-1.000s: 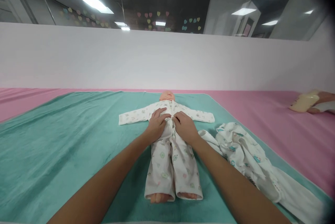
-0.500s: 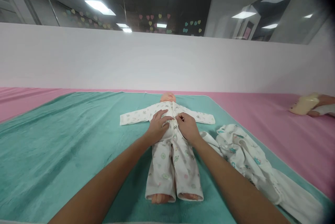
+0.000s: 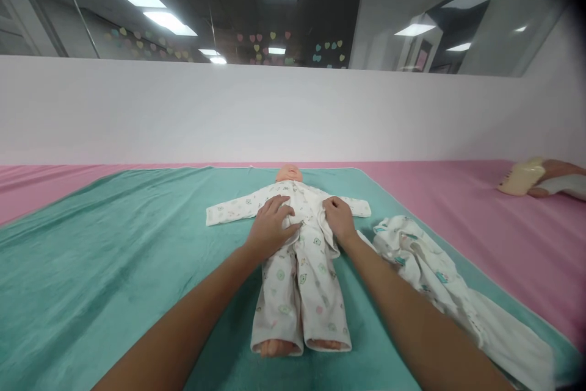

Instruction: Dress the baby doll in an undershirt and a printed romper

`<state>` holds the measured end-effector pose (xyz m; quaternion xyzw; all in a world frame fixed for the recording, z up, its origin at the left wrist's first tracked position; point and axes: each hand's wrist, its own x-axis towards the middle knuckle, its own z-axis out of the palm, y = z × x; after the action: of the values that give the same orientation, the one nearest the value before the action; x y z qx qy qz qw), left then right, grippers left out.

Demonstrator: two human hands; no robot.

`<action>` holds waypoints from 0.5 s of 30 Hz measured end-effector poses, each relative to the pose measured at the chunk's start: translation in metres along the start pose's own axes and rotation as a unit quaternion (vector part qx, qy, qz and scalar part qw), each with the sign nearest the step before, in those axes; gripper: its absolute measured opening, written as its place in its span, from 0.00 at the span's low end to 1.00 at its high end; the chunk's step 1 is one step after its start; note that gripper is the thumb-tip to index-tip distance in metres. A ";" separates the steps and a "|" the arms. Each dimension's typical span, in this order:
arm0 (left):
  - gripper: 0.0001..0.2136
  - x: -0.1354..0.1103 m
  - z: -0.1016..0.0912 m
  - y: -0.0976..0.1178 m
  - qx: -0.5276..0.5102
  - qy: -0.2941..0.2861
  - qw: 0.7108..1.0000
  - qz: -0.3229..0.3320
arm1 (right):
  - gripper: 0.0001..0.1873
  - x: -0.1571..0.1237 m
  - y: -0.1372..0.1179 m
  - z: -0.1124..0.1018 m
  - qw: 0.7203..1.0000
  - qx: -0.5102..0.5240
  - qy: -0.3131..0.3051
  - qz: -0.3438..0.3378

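Observation:
A baby doll (image 3: 289, 174) lies on its back on the teal blanket (image 3: 114, 257), dressed in a white printed sleepsuit (image 3: 300, 281) with both sleeves spread out. My left hand (image 3: 270, 226) rests on the doll's belly with the fingers curled down on the cloth. My right hand (image 3: 339, 219) is closed on the right front flap of the sleepsuit and holds it pulled aside, away from the middle. The doll's bare feet (image 3: 279, 348) stick out of the trouser legs near me.
A second white printed garment (image 3: 434, 269) lies crumpled on the blanket to the right. Pink bedding (image 3: 480, 214) surrounds the blanket. At the far right another person's hand (image 3: 556, 171) holds a cream bottle (image 3: 519, 177). A white partition (image 3: 293, 110) closes off the back.
My right hand has moved from the sleepsuit's middle seam to the right, drawing the right front flap open. My left hand has stayed on the belly.

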<state>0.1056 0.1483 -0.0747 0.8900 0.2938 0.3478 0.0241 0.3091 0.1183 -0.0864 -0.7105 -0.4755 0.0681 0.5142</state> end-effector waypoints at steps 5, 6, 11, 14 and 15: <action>0.06 0.000 0.000 0.000 0.000 0.026 0.999 -0.023 | 0.14 0.028 0.047 -0.056 0.990 -0.097 0.057 0.085; 0.06 0.000 0.001 -0.001 0.001 0.030 0.999 -0.028 | 0.14 0.031 0.056 -0.065 0.986 -0.119 0.051 0.101; 0.07 0.001 -0.001 0.000 0.014 0.042 0.998 -0.047 | 0.13 0.035 0.079 -0.074 0.970 -0.205 -0.033 0.125; 0.06 0.002 -0.004 0.001 0.021 0.035 0.998 -0.042 | 0.09 0.031 0.082 -0.063 0.963 -0.236 -0.061 0.117; 0.06 0.002 -0.005 0.002 0.019 0.032 0.998 -0.043 | 0.08 0.030 0.082 -0.061 0.961 -0.244 -0.066 0.114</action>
<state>0.1042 0.1468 -0.0691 0.8653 0.3393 0.3687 0.0128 0.4106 0.0983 -0.1115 -0.8578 -0.4261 0.0549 0.2820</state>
